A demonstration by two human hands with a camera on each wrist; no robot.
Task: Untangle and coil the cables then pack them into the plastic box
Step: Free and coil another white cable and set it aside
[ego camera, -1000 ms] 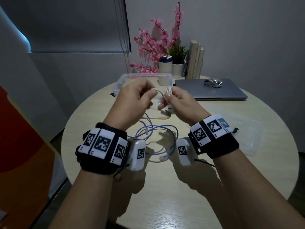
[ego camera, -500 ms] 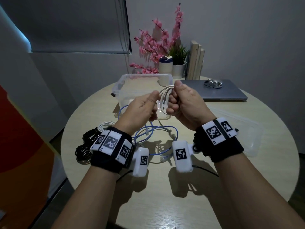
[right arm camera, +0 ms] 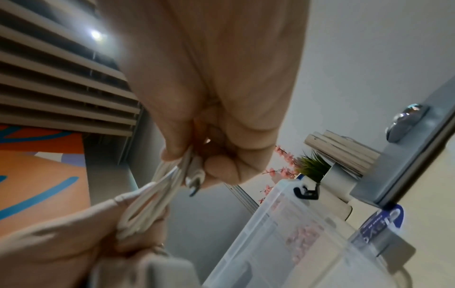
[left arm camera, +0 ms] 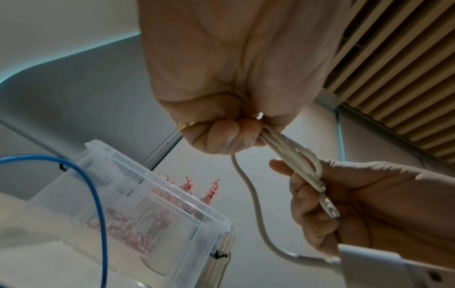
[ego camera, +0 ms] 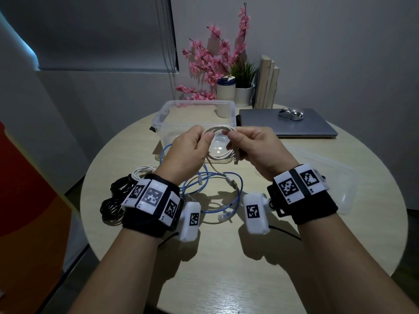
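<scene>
The left hand (ego camera: pixel 188 150) and right hand (ego camera: pixel 254 148) hold a coiled white cable (ego camera: pixel 218 141) between them, each with fingers curled round one side of the loops, above the near edge of the clear plastic box (ego camera: pixel 167 114). A blue cable (ego camera: pixel 213 191) lies loose on the table (ego camera: pixel 226 264) beneath.

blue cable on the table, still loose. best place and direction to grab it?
Judging from the head view, take the blue cable at the plug end lying on the near side, coming straight down from above. It lies flat in loose loops crossed by a white cable, so a grip on that end should let it draw clear.
</scene>
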